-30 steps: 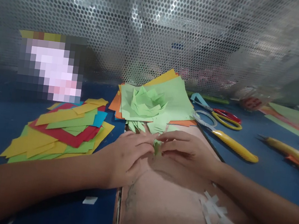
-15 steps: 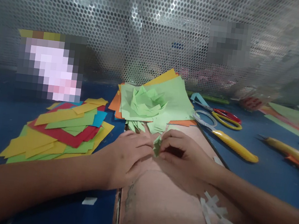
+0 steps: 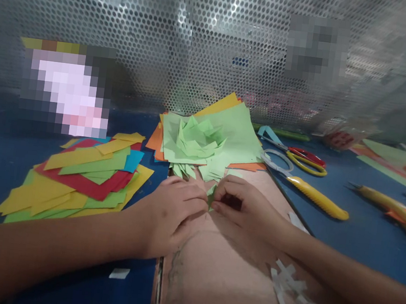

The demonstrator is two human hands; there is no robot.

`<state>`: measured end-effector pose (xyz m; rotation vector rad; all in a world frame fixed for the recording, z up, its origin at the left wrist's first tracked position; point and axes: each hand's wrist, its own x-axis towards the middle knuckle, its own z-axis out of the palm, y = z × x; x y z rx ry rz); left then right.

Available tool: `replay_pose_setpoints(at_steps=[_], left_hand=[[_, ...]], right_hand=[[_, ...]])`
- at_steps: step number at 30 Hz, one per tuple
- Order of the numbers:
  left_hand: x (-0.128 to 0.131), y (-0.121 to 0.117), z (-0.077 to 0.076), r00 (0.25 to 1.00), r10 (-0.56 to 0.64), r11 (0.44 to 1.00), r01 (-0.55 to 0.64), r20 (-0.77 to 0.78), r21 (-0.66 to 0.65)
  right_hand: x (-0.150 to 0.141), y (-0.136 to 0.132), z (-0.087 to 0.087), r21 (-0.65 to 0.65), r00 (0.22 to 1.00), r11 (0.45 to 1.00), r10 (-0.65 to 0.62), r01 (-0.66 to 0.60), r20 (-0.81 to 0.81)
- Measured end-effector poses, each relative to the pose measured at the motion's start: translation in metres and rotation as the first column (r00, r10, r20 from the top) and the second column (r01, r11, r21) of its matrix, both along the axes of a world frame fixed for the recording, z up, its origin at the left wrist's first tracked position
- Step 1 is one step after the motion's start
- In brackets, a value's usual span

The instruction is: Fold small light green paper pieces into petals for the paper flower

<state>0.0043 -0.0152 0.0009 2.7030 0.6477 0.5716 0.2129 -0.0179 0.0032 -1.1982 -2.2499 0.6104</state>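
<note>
Along the left, a pile of coloured paper [image 3: 85, 172] lies on a blue tabletop [image 3: 79, 287]. Next, the left hand [image 3: 173, 212] rests palm down, fingertips at a folded green piece [image 3: 211, 195]; whether it grips cannot be told. That piece sits between both hands over a pinkish board [image 3: 205, 280], long axis running roughly away from the person, narrow end pointing to the far side, leaning slightly right. Thumb and forefinger of the right hand [image 3: 248, 207] pinch its right side. Farther right lie red-and-yellow scissors [image 3: 308, 157]. Perforated metal sheeting [image 3: 202, 38] spans the back.
</note>
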Motion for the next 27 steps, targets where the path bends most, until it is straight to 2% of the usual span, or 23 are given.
replay_pose_setpoints(at_steps=[6,15,22,24,27], left_hand=[[0.0002,0.0005,-0.002,1.0,-0.004,1.0,0.003,0.02,0.018],[-0.0003,-0.004,0.0063,0.999,0.008,1.0,-0.008,-0.031,-0.001],[-0.0004,-0.0001,-0.0005,1.0,-0.002,1.0,0.003,-0.016,0.018],[-0.0004,0.0018,-0.002,1.0,-0.005,1.0,0.005,-0.009,0.015],[-0.0004,0.0036,-0.0004,1.0,-0.015,1.0,0.015,-0.011,-0.011]], right_hand=[[-0.0003,0.001,-0.0014,-0.011,1.0,1.0,-0.014,0.014,0.007],[-0.0005,0.0011,-0.001,-0.033,1.0,0.999,-0.024,0.024,0.01],[0.0001,0.0002,-0.0018,-0.01,0.998,0.999,-0.038,0.038,-0.045],[0.0026,-0.0005,-0.0024,0.067,0.996,0.998,0.01,-0.004,-0.09],[0.0054,-0.0021,-0.0029,0.209,0.981,0.963,0.187,-0.171,-0.058]])
